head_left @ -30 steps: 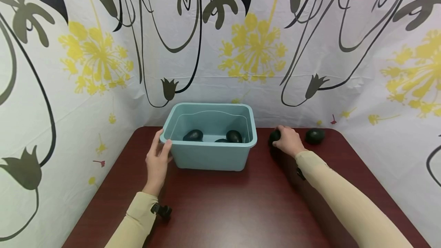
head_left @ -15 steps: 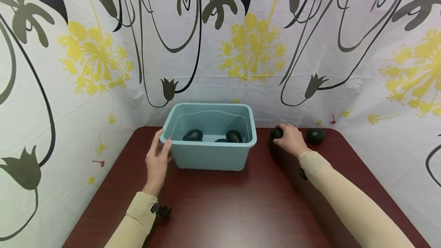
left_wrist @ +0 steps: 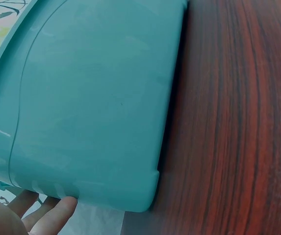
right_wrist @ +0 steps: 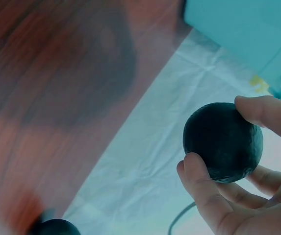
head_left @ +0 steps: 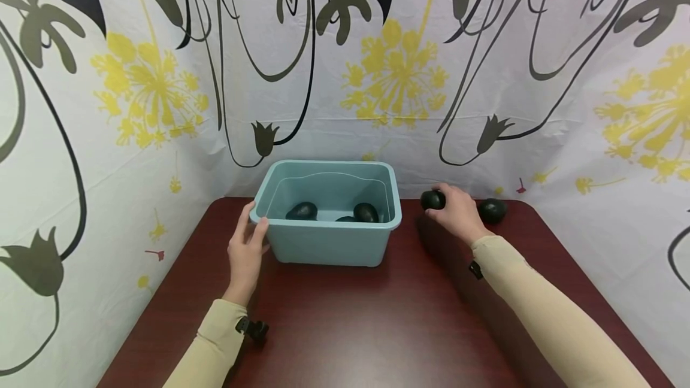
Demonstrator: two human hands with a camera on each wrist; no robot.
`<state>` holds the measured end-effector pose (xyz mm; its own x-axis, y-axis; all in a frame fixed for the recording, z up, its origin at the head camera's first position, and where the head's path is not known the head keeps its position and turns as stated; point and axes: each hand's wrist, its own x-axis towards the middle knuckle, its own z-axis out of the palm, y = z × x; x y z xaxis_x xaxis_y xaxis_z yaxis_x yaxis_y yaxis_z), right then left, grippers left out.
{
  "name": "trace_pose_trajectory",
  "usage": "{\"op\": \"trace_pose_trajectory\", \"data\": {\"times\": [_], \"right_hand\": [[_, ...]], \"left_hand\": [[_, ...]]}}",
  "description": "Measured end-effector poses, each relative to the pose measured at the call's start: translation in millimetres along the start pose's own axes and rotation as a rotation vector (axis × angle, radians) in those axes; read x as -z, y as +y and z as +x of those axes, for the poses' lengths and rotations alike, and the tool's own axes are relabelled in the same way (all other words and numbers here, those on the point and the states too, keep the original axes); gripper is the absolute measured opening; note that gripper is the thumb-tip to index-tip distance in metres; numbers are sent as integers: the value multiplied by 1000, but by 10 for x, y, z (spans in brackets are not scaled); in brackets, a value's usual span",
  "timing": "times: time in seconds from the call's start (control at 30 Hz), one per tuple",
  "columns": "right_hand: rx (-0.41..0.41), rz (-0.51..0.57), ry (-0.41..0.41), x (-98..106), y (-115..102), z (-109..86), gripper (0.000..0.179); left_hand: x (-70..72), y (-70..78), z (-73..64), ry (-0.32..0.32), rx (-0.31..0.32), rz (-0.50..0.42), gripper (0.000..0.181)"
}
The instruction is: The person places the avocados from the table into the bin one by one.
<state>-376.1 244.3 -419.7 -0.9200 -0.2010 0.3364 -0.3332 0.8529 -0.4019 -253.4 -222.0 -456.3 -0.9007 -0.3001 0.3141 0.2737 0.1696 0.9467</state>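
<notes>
A light blue plastic bin (head_left: 327,245) stands at the back of the table, with three dark avocados showing inside, one at the left (head_left: 303,211) and two at the right. My left hand (head_left: 245,259) grips the bin's front left corner by the rim; in the left wrist view its fingers touch the bin wall (left_wrist: 96,103). To the right of the bin, my right hand (head_left: 458,213) holds a dark avocado (head_left: 433,200) above the table, thumb and fingers round it, as the right wrist view also shows. Another avocado (head_left: 492,211) lies behind that hand, near the far right corner.
The dark red wooden table (head_left: 345,322) extends in front of the bin. A white cloth (head_left: 409,154) with grey and yellow flower prints hangs close behind the table's far edge and along both sides.
My right hand has raised the avocado off the table and shifted slightly right and up. The left hand and the bin have stayed in place.
</notes>
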Motion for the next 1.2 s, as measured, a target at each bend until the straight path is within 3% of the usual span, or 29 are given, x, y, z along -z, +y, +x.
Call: {"op": "trace_pose_trajectory", "data": {"times": [0.23, 0.7, 0.8, 1.03, 1.2], "right_hand": [[7, 27, 40, 89, -124, -3, 61], [18, 49, 82, 245, -355, -61, 64], [23, 53, 86, 264, -404, -75, 65], [51, 63, 124, 335, -546, -50, 63], [84, 71, 156, 387, -652, 16, 62]], "left_hand": [[0, 183, -66, -11, -3, 4, 58], [-1, 181, -66, -7, 3, -6, 58], [0, 151, -63, -9, 3, -10, 58], [9, -99, 39, -3, 6, -7, 57], [8, -169, 67, 3, -10, -7, 56]]}}
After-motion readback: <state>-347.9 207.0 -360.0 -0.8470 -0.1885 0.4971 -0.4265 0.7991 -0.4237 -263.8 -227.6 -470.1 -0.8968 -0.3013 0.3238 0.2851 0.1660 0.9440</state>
